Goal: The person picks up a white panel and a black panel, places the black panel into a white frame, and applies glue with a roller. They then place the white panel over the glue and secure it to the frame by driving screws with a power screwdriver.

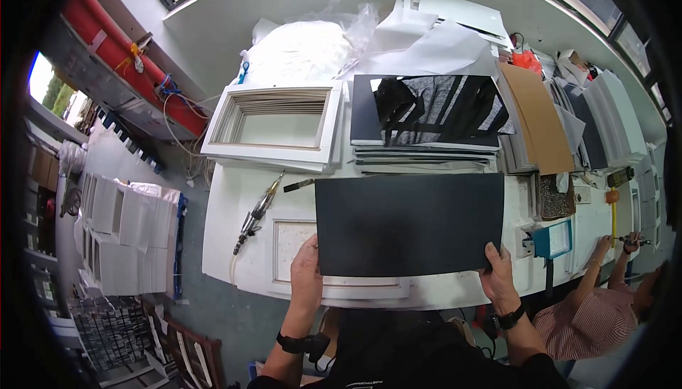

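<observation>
L hand [305,269] & R hand [499,274] grip opp. sides of a dk rect. panel [410,225], held above front of white workbench [226,247], partly over a white frame [359,292] lying flat. Inline air tool [259,213] on bench to L. Behind: stacked white frames [273,153] w/ pile of dk glossy panels [366,122] beside. Room: red pipes [117,51] at L, grey floor [202,316], co-worker in striped shirt [590,320] far R.

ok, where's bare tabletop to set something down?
Free: white tabletop between its left edge and the silver hand tool; narrower strip between that tool and the flat white frame. Crowded: the back, with frame stack, dark panel stack and brown board. Held dark panel hides the middle.
</observation>
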Available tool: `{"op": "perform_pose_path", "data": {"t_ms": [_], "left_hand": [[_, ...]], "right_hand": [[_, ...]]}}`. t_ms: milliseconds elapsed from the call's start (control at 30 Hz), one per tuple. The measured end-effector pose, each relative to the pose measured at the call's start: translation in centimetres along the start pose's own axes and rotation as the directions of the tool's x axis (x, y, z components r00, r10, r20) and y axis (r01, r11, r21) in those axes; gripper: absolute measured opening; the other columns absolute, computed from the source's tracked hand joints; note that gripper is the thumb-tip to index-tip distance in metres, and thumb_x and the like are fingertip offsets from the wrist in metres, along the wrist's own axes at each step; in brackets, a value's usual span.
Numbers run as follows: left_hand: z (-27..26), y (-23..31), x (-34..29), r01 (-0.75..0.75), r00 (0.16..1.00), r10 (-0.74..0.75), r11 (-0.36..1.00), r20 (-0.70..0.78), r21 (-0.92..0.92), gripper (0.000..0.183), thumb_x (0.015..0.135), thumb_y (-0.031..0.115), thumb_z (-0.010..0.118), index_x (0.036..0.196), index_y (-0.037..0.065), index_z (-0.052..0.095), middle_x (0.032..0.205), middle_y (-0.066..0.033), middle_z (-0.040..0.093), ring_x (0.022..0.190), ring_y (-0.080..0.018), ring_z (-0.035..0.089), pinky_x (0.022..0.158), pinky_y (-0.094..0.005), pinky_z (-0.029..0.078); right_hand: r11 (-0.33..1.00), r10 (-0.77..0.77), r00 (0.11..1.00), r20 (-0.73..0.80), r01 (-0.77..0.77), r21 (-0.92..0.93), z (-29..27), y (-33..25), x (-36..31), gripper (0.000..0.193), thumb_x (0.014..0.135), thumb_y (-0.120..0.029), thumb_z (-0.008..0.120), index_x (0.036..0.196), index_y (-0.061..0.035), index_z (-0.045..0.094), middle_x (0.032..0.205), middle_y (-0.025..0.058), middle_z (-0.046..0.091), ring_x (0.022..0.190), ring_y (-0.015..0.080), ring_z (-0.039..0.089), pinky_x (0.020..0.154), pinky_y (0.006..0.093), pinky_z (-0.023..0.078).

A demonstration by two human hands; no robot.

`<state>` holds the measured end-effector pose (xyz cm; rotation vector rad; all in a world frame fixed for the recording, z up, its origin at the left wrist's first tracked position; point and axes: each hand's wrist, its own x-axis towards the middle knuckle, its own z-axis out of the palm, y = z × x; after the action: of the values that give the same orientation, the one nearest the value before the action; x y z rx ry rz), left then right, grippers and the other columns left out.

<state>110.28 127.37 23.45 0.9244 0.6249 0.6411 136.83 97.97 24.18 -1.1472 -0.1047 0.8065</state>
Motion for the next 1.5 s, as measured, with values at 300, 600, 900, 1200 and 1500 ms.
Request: {"op": "perform_pose_path", "data": {"t_ms": [300,600,900,1200,1500], "left_hand": [[-10.4,-6.5,-7.6,0.215,0.953,-0.167,0.961,-0.251,0.176,0.038,0.107,0.014,0.056,0.140,-0.004,0.056,0.127,-0.0091,0.067,0.114,-0.0146,0.062,0.101,-0.0296,0.049],[-17.9,-4.6,-2.5,0.023,0.903,0.367,0.482,-0.225,0.876,0.028,0.105,0.015,0.059,0.127,0.001,0.067,0.108,-0.0119,0.069,0.090,-0.0188,0.062,0.082,-0.0319,0.050],[-25.3,-5.4,-1.3,-0.147,0.921,0.378,0.125,0.090,0.981,0.052,0.088,0.004,0.069,0.139,-0.001,0.060,0.129,-0.0225,0.059,0.117,-0.0372,0.059,0.100,-0.0417,0.048],[-27.3,-5.9,-3.5,-0.353,0.870,0.378,0.030,0.316,0.935,0.056,0.089,0.009,0.070,0.142,-0.002,0.057,0.140,-0.0258,0.056,0.123,-0.0408,0.054,0.106,-0.0454,0.045],[-28.7,-5.9,-2.1,-0.417,0.812,0.479,0.078,0.332,0.906,0.044,0.093,0.005,0.064,0.136,-0.004,0.061,0.136,-0.0259,0.059,0.119,-0.0410,0.058,0.102,-0.0462,0.048]], "right_hand": [[0.919,0.379,0.924,0.051,-0.369,-0.141,0.0,8.5,-2.0,0.036,0.105,-0.021,0.064,0.130,0.0043,0.060,0.121,0.0092,0.069,0.107,0.0142,0.067,0.094,0.0301,0.054],[0.975,0.204,0.976,-0.079,-0.210,-0.072,1.8,15.2,-0.1,0.035,0.105,-0.026,0.064,0.130,-0.0015,0.060,0.114,0.0061,0.070,0.099,0.0139,0.068,0.088,0.0291,0.056],[0.997,-0.022,0.997,-0.079,0.016,-0.071,4.2,19.6,1.7,0.031,0.106,-0.027,0.061,0.124,-0.0016,0.061,0.110,0.0064,0.070,0.096,0.0139,0.069,0.085,0.0278,0.056],[0.980,-0.153,0.982,-0.114,0.136,-0.148,5.1,22.2,-1.2,0.029,0.106,-0.028,0.060,0.115,-0.0007,0.064,0.099,0.0054,0.071,0.085,0.0134,0.069,0.077,0.0276,0.057],[0.962,-0.094,0.994,-0.048,0.078,-0.261,7.4,22.7,-0.1,0.039,0.107,-0.032,0.060,0.122,0.0037,0.063,0.107,0.0075,0.072,0.092,0.0130,0.070,0.082,0.0261,0.057]]}}
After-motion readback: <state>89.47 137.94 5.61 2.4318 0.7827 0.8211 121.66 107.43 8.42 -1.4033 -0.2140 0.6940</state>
